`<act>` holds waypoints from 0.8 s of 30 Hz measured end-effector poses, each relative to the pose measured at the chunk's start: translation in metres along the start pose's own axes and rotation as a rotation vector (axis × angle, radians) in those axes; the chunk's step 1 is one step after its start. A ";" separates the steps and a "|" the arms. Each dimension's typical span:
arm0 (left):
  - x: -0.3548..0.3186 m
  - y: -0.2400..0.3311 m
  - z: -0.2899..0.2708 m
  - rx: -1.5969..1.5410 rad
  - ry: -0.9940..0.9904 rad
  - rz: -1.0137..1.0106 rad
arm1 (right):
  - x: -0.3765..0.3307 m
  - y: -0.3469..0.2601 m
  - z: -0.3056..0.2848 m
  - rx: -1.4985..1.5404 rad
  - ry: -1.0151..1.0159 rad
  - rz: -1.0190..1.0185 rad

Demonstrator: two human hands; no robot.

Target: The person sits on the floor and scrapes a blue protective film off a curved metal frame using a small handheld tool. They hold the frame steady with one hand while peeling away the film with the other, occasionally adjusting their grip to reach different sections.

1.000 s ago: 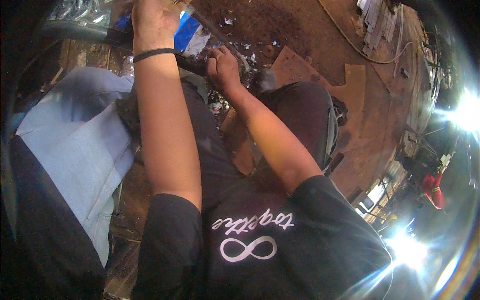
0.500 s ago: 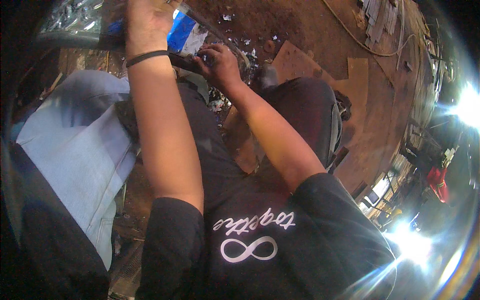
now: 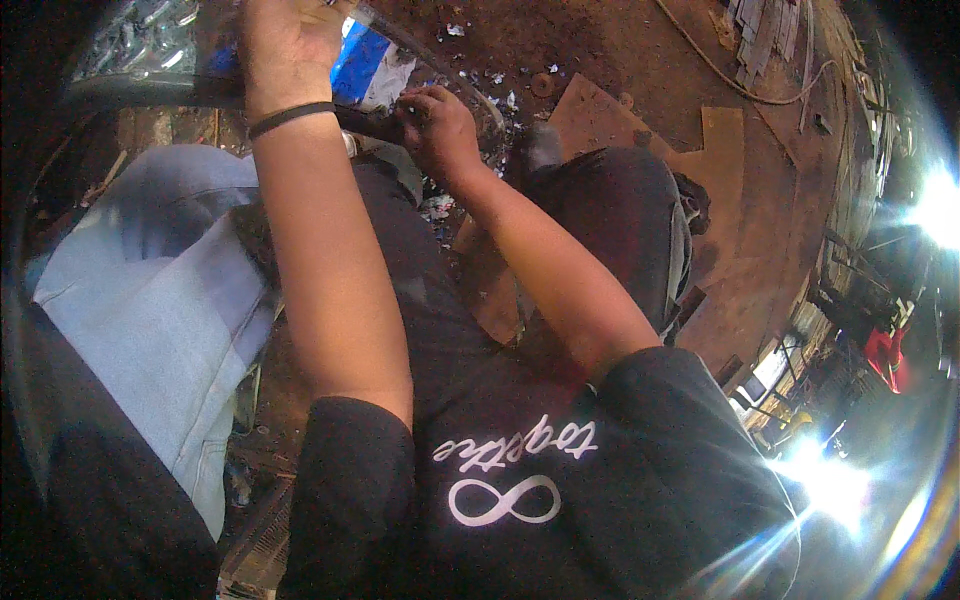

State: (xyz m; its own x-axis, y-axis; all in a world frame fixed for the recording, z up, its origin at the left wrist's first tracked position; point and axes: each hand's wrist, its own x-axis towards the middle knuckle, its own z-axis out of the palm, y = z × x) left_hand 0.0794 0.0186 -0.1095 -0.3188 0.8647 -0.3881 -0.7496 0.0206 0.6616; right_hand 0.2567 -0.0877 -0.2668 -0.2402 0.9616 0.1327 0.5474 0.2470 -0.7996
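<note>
Over the dirt floor (image 3: 640, 60), the left hand (image 3: 285, 45) wraps around a dark bar (image 3: 150, 90). The right hand (image 3: 435, 120) has slid a little lower since before, fingers pinched on the bar's end (image 3: 370, 122).

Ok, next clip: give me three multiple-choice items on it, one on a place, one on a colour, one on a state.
1. Where is the wristband?
A. left wrist
B. right wrist
C. on the ground

2. What colour is the sheet between the hands?
A. yellow
B. blue
C. green

3. How is the right hand?
A. flat and open
B. hanging free
C. curled shut on the dark bar

Answers:
1 A: it rings the arm of the left hand.
2 B: it is plainly blue.
3 C: its fingers wrap the bar's end.
</note>
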 end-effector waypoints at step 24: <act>0.003 0.004 -0.001 -0.022 -0.060 -0.001 | 0.004 -0.001 0.007 -0.673 -0.097 -0.427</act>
State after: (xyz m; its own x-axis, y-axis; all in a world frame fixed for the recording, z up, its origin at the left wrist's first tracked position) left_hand 0.0747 0.0211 -0.1090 -0.2833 0.8930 -0.3497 -0.7627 0.0113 0.6467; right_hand 0.2495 -0.0845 -0.2696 -0.5899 0.7607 0.2709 0.7508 0.6402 -0.1627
